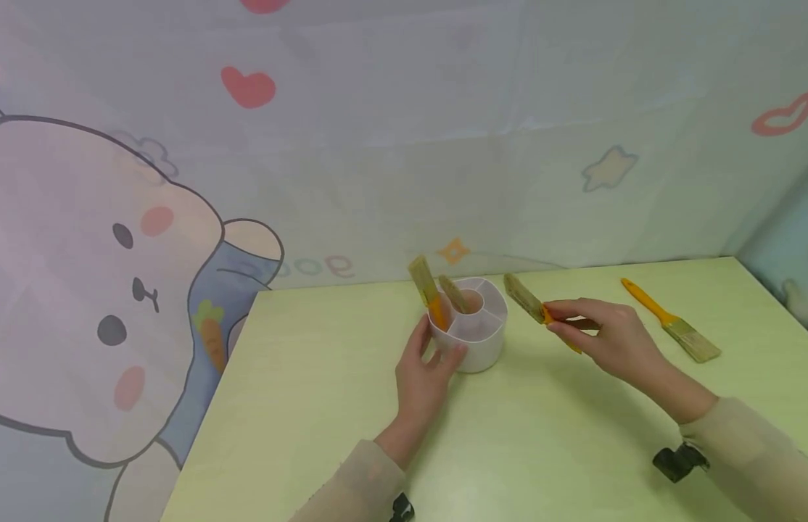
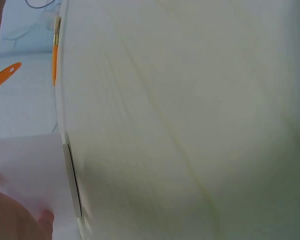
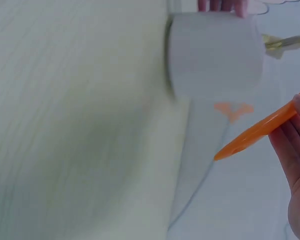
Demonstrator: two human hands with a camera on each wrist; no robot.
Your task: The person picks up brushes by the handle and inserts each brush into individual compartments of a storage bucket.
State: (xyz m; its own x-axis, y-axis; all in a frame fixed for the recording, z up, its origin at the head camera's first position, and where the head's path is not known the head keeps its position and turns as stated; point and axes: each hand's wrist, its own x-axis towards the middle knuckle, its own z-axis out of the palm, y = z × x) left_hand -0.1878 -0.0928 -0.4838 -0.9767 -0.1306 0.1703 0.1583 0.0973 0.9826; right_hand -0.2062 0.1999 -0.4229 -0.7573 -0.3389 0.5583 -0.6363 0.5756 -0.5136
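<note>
In the head view, a white divided round holder [image 1: 480, 355] stands toward the table's back edge. My left hand [image 1: 422, 380] grips its left and front side, thumb on the front wall. One paintbrush [image 1: 425, 281] leans bristles-up in the left compartment; another brush [image 1: 452, 293] has its bristles up in the central ring. To the holder's right, my right hand [image 1: 613, 337] pinches a third paintbrush [image 1: 525, 299] above the table, bristles pointing up-left. Its orange handle [image 3: 260, 129] slants across the right wrist view, apart from the holder.
Another orange-handled paintbrush [image 1: 687, 337] lies flat on the table at the right, beyond my right hand. The pale yellow table [image 1: 326, 362] runs back to a printed cloth [image 1: 391, 181] hanging behind it. Black wrist straps show near both sleeves.
</note>
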